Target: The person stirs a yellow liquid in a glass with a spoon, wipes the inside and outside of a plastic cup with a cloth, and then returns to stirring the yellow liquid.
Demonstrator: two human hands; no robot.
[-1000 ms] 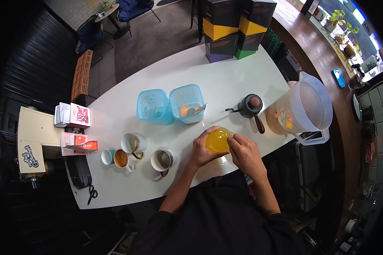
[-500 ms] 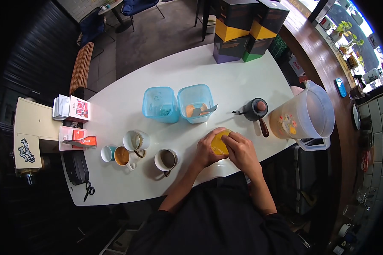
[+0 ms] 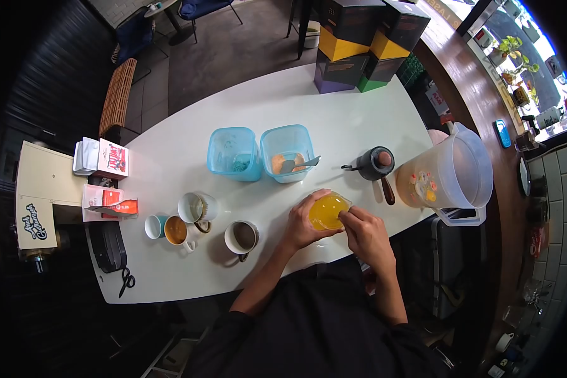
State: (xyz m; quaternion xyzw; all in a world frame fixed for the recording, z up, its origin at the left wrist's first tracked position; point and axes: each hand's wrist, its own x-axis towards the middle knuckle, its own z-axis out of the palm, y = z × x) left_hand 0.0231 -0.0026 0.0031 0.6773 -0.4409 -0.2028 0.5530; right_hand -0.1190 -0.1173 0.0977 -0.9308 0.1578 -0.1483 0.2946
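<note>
A round vessel of yellow liquid point(image 3: 328, 211) is near the table's front edge, right in front of me. Around its left side curls my left hand point(image 3: 300, 225), fingers wrapped along the wall. My right hand point(image 3: 366, 232) is at the right rim, its thumb and fingers pinched together; I cannot tell what is between them. Just beyond both hands stand two blue plastic tubs: the right tub point(image 3: 269, 140) has orange contents and a grey spoon point(image 3: 303, 164), the left tub point(image 3: 217, 151) a little blue-green matter. A small black pot point(image 3: 376, 162) with a wooden handle lies beyond my right hand.
Several used cups stand to the left, the nearest being a dark-bottomed mug point(image 3: 241, 237). A big translucent pitcher point(image 3: 447, 173) is at the right edge. Stacked dark boxes point(image 3: 353, 47) occupy the far end. Scissors point(image 3: 126, 281) and coffee bags point(image 3: 112, 157) sit far left.
My right hand has shifted right and slightly down, from over the yellow liquid to the rim, so more of the surface shows. My left hand keeps its hold.
</note>
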